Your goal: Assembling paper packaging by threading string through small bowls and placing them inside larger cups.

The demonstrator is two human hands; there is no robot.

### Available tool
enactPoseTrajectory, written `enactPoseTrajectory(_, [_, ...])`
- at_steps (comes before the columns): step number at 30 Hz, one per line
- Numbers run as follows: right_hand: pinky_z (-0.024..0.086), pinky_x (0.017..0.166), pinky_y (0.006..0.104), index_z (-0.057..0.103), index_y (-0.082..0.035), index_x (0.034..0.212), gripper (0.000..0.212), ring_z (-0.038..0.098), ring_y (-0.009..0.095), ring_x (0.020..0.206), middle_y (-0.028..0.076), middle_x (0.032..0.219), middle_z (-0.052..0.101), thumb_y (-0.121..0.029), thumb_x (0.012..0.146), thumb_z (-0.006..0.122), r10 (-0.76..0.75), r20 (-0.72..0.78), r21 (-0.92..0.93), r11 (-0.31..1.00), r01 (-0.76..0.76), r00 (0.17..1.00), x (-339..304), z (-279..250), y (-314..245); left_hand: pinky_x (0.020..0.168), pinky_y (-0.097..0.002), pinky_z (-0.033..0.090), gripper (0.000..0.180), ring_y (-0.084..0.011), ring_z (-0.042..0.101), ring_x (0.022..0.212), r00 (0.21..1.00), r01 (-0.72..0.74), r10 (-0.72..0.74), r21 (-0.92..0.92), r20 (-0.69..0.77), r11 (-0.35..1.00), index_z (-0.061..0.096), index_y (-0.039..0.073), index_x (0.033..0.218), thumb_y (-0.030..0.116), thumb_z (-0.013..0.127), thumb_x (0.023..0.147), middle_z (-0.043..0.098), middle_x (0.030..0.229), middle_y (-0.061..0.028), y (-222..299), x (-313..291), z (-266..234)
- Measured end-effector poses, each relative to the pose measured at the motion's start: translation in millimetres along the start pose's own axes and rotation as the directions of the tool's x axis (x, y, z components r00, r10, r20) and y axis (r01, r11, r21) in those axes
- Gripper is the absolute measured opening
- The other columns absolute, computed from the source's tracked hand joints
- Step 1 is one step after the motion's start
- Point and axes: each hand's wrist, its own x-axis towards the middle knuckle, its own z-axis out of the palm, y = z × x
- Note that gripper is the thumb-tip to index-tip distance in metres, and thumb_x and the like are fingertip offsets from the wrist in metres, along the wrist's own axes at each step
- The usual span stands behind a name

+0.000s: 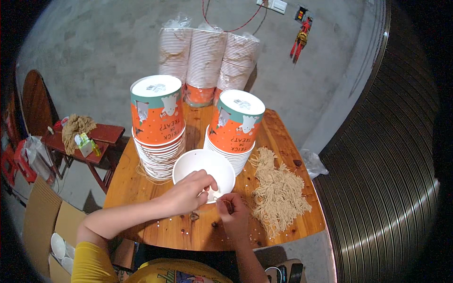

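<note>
A white bowl (pixel 203 162) sits at the table's middle. My left hand (pixel 191 191) reaches over its near rim, fingers curled and pressed together; what they hold, if anything, is too small to make out. Close beside it at the bowl's near right edge, my right hand (pixel 233 216) is closed in a pinch on a thin tan cord (pixel 225 201). Behind the bowl stand two stacks of upside-down paper buckets, the left stack (pixel 158 118) and the right stack (pixel 238 125), orange and green with white bottoms. Thin cords hang around the left stack.
A heap of tan cords (pixel 281 193) lies on the wooden table (pixel 146 200) at right. Tiny white bits are scattered near the front edge. Plastic-wrapped bucket stacks (pixel 205 61) stand at the back. A red bench (pixel 106 134) and a cardboard box (pixel 68 221) are at left.
</note>
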Motion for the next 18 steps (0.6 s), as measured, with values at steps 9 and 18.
enactPoseTrajectory(9, [0.047,0.073,0.0296,0.058,-0.004,0.097,0.018,0.057,0.015,0.077,0.005,0.083,0.061,-0.017,0.086,0.064,0.067,0.031,0.009,0.998,-0.067,0.997,0,-1,10,0.085,-0.0398,0.044,0.019,-0.0322,0.052,0.097,0.999,-0.024,0.019,0.115,0.05,0.993,0.06,0.005,0.101,0.012,0.061,0.083,0.056,0.093,-0.0144,13,-9,6])
enactPoseTrajectory(18, [0.048,0.075,0.0311,0.058,-0.004,0.098,0.018,0.058,0.017,0.078,0.006,0.085,0.062,-0.015,0.084,0.065,0.043,0.052,-0.109,0.993,-0.037,0.998,-3,-5,3,0.072,-0.0405,0.046,0.009,-0.0318,0.058,0.081,0.996,0.07,-0.068,-0.049,0.051,0.996,0.056,0.002,0.085,0.01,0.06,0.084,0.059,0.081,-0.0146,2,-2,11])
